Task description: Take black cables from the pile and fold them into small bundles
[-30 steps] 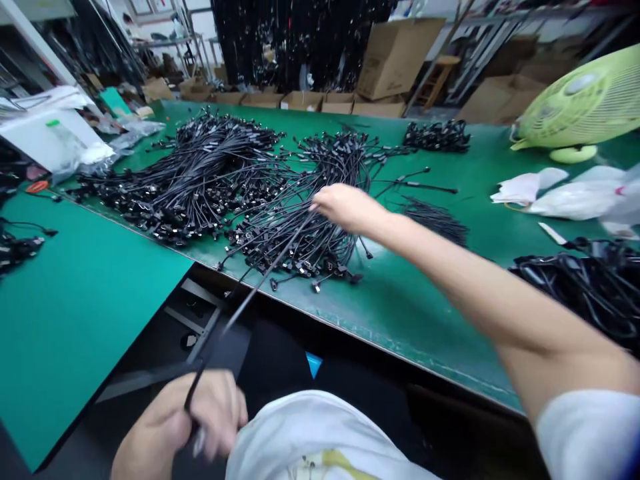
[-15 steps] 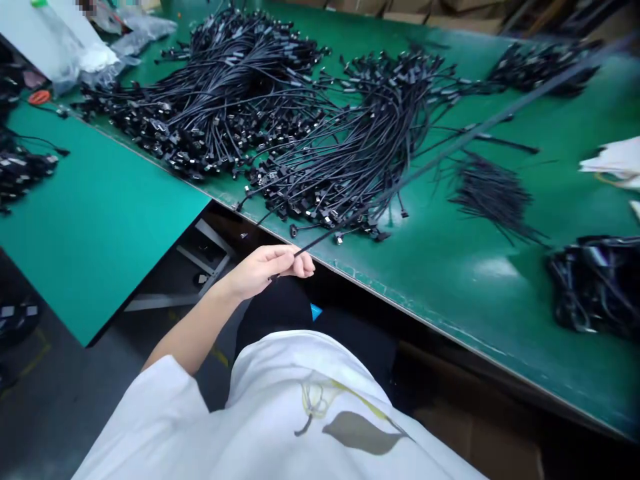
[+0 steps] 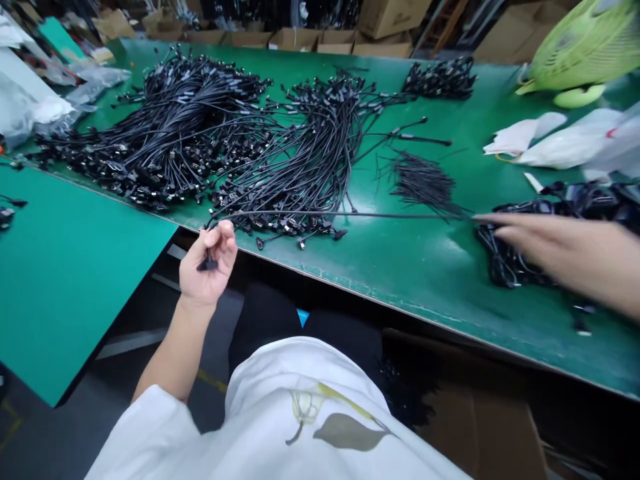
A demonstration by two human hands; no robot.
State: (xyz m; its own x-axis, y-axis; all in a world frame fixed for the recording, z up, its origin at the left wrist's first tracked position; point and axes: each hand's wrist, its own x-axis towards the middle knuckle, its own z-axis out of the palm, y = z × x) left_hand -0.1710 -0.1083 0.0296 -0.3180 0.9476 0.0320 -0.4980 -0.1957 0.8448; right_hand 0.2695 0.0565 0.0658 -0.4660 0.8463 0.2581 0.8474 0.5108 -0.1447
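Note:
A thin black cable (image 3: 380,215) stretches nearly level across the table's front part, between my two hands. My left hand (image 3: 207,263), palm up at the table edge, has its fingers curled round one end, and a black connector (image 3: 207,264) shows at the palm. At the right, my right hand (image 3: 565,250) is smeared by motion, its thumb and fingers pinched on the cable. Below that hand dangles a small plug (image 3: 583,327) with a metal tip. Behind the taut cable lies a pile of black cables (image 3: 320,147) with many connectors.
A larger cable heap (image 3: 185,127) spreads on the green table (image 3: 380,267) at left. Thin black ties (image 3: 423,180) lie mid-table. Coiled cables (image 3: 510,257) sit under my right hand. White bags (image 3: 565,140) and a green fan (image 3: 585,47) stand at the back right.
The view has turned up and right. My right hand has come into sight at the right, and the cable has swung from a slant to nearly level. My left hand has turned palm up.

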